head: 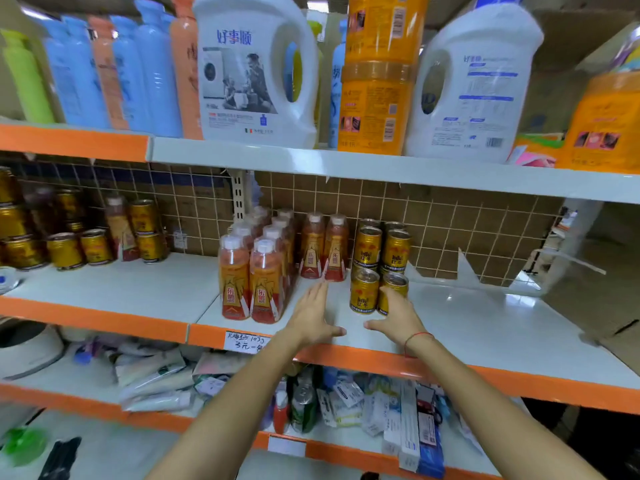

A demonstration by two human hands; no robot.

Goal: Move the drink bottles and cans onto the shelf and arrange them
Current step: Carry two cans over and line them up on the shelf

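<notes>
- Head view: left hand flat, fingers straight, holding nothing, on the middle shelf just short of the rear bottles.
- Right hand spread wide, fingers touching the front-right can; no grip seen.
- Cans stacked two high, next to the bottles; front bottle rows to the left.
- Risk: a push on the lower can could tip the stack; nothing to the right to stop a roll.

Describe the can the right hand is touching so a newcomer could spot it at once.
On the middle shelf, right of the bottles, stands a cluster of gold cans. It is the front right can, the only one with the right hand laid on it.
</notes>
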